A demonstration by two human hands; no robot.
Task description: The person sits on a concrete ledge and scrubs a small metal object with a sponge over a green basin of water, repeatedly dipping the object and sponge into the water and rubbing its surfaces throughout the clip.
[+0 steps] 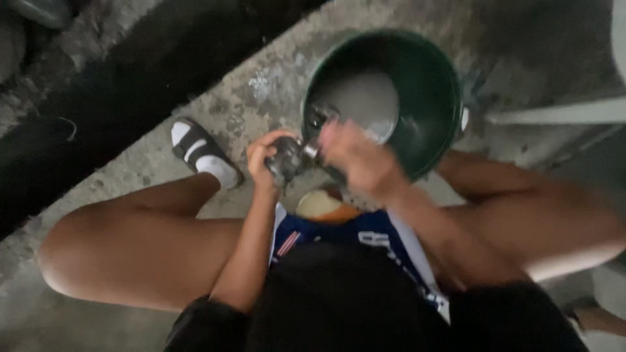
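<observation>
On the concrete floor [195, 85] in front of you the green bucket [430, 85] holds cloudy water near its far edge. Just above its near rim your left hand [264, 160] grips a small dark metal part [290, 158], with your blurred right hand [362, 160] closed on its other end. The part looks mid-wash, not yet set down.

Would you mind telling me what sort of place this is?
Probably an outdoor or utility washing spot: rough concrete floor, a green basin of cloudy water set on it, and a dark drain-like channel.

Green basin [427, 98] close ahead, knees either side — bare concrete floor [215, 111] open leftward
</observation>
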